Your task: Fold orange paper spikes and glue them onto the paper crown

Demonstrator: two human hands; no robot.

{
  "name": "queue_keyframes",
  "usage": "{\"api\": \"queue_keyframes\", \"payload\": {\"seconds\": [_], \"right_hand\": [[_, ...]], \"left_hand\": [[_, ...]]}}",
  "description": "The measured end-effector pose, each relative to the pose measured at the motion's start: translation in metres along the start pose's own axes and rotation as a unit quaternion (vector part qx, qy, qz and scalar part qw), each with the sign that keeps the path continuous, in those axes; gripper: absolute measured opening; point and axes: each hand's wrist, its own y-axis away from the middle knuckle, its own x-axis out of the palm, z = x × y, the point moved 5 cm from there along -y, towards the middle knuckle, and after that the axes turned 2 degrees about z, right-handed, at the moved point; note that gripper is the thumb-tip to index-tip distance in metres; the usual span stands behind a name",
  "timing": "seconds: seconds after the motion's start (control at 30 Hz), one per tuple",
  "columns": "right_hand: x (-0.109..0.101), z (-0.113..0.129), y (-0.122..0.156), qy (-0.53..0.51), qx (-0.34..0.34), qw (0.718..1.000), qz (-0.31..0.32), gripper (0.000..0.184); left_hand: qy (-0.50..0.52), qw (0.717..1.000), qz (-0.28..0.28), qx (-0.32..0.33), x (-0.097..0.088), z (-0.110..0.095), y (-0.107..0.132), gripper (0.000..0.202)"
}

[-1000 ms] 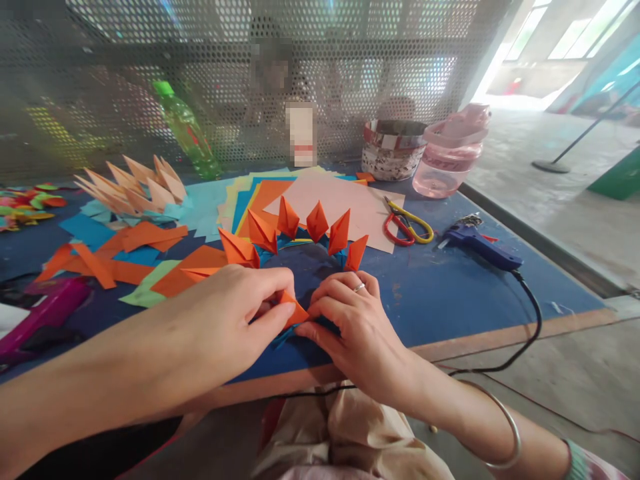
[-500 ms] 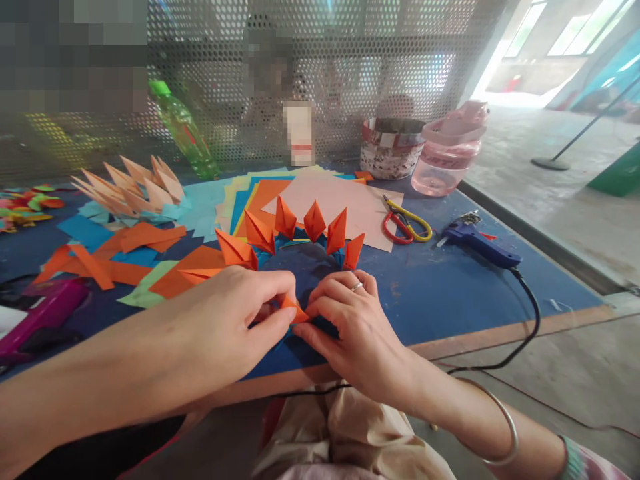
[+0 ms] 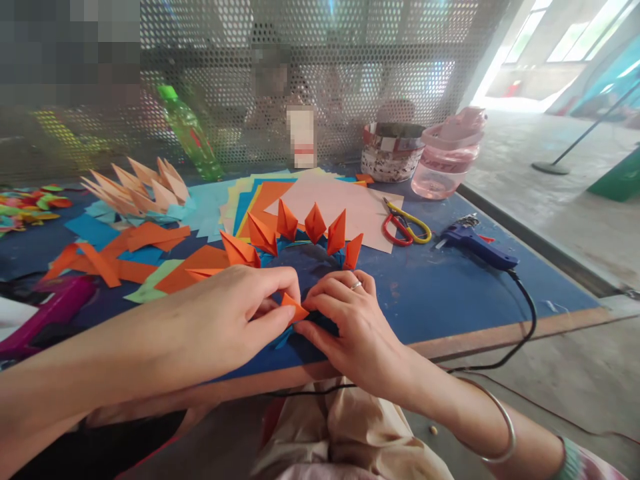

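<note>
On the blue table, in front of me, lies a blue paper ring [image 3: 302, 239] with several folded orange paper petals [image 3: 315, 223] standing around it. My left hand [image 3: 235, 317] is closed, thumb and forefinger pinching one orange petal [image 3: 295, 311] at the ring's near side. Close against it, my right hand [image 3: 357, 327], wearing a ring, has its fingers closed at the near right part of the blue paper ring. Both hands cover much of that near part, so the exact contact under the right fingers is hidden.
Scissors [image 3: 407, 223] and a blue glue gun [image 3: 480, 245] lie to the right. A pink jug [image 3: 447, 157] and a patterned tub [image 3: 393, 157] stand behind. Leftward are orange paper scraps [image 3: 150, 237], a peach paper crown [image 3: 140, 190], a green bottle [image 3: 190, 133] and a purple glue gun [image 3: 55, 313].
The orange petal between my left fingers has tilted and shows more of its face. Both hands keep nearly the same place; the view has shifted slightly.
</note>
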Motion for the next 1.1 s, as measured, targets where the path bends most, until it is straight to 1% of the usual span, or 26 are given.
{"api": "queue_keyframes", "payload": {"seconds": [0.07, 0.1, 0.2, 0.27, 0.3, 0.37, 0.43, 0.47, 0.53, 0.6, 0.67, 0.73, 0.8, 0.93, 1.0, 1.1], "right_hand": [[0.001, 0.000, 0.000, -0.001, -0.009, 1.000, -0.001, 0.011], [0.001, 0.001, 0.000, -0.002, -0.013, 1.000, -0.001, 0.011], [0.002, 0.002, 0.000, -0.002, -0.017, 1.000, 0.001, 0.013], [0.001, 0.002, 0.000, -0.001, -0.017, 1.000, 0.003, 0.015], [0.001, 0.002, 0.000, -0.001, -0.018, 1.000, 0.003, 0.014], [0.000, 0.003, 0.000, -0.001, -0.019, 1.000, 0.002, 0.013], [0.000, 0.003, 0.000, 0.000, -0.020, 1.000, 0.001, 0.013], [0.000, 0.003, 0.000, 0.001, -0.020, 1.000, 0.001, 0.013], [0.000, 0.003, 0.000, 0.001, -0.022, 1.000, 0.000, 0.012], [0.000, 0.004, 0.000, 0.000, -0.025, 1.000, -0.002, 0.013], [-0.001, 0.003, 0.000, -0.001, -0.027, 1.000, -0.003, 0.014], [-0.001, 0.003, 0.000, 0.000, -0.027, 1.000, -0.002, 0.015], [0.000, 0.003, 0.000, 0.001, -0.027, 1.000, 0.001, 0.015], [0.000, 0.003, 0.000, 0.003, -0.029, 1.000, 0.008, 0.013], [0.000, 0.004, 0.000, 0.004, -0.028, 1.000, 0.011, 0.013], [-0.001, 0.005, 0.000, 0.004, -0.029, 0.999, 0.012, 0.013]], "left_hand": [[-0.029, 0.999, 0.035, -0.012, 0.002, -0.001, 0.001, 0.017], [-0.036, 0.998, 0.042, -0.016, 0.002, -0.002, 0.001, 0.016], [-0.033, 0.998, 0.048, -0.010, 0.001, -0.003, 0.004, 0.012], [-0.034, 0.998, 0.043, 0.012, 0.001, -0.002, 0.005, 0.013], [-0.039, 0.998, 0.030, 0.026, 0.000, -0.001, 0.006, 0.016], [-0.074, 0.996, -0.024, 0.044, -0.005, 0.001, 0.008, 0.033], [-0.145, 0.984, -0.090, 0.044, -0.009, 0.002, 0.012, 0.051], [-0.188, 0.975, -0.114, 0.039, -0.010, 0.002, 0.013, 0.052], [-0.268, 0.953, -0.134, 0.038, -0.007, -0.001, 0.015, 0.037], [-0.322, 0.936, -0.134, 0.056, 0.000, -0.004, 0.015, 0.024], [-0.349, 0.923, -0.140, 0.082, 0.006, -0.006, 0.014, 0.023], [-0.357, 0.917, -0.150, 0.097, 0.009, -0.007, 0.012, 0.023], [-0.348, 0.921, -0.145, 0.099, 0.011, -0.006, 0.009, 0.020], [-0.311, 0.937, -0.115, 0.110, 0.014, -0.005, 0.004, 0.011], [-0.299, 0.941, -0.107, 0.117, 0.015, -0.006, 0.003, 0.012], [-0.283, 0.948, -0.099, 0.109, 0.017, -0.004, 0.000, 0.015]]}}
